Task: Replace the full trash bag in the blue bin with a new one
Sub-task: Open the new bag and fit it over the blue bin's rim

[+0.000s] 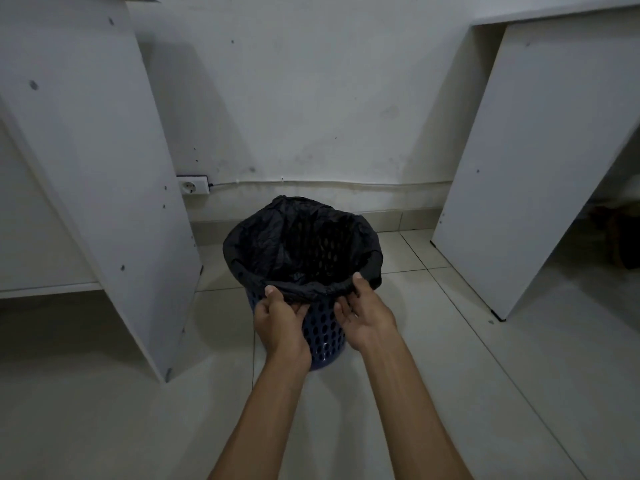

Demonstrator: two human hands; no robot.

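No brand, label or readable writing shows anywhere. At far left one white panel [93,161] leans or stands slanted in view, dotted with small dark screw holes. Just right of its lower part, one white wall socket [193,186] sits low on the white wall [311,98], and one thin cable [329,183] runs from it rightward along the wall above the skirting.

On the pale tiled floor [450,358], near the middle, stands one blue bin [325,332], upright, its side pierced with rows of round holes. One black trash bag [270,244] lines it, its edge folded out over the rim all round; the holes of the bin show dimly through the bag's inside.

Two bare forearms reach in from the bottom edge, both aimed at the near rim. The left hand [278,315] is at the near-left rim, thumb up on top of the folded bag edge, its fingers [300,310] curled under that fold against the bin wall, pinching the plastic. The right hand [367,315] is at the near-right rim, palm turned inward and partly up, thumb over the bag edge and the fingers curled beneath it, gripping the fold likewise.

At far right stands a second white panel [533,161], under a white surface [554,10] at the top edge. Something dark lies in shadow beyond it, too dim to tell.
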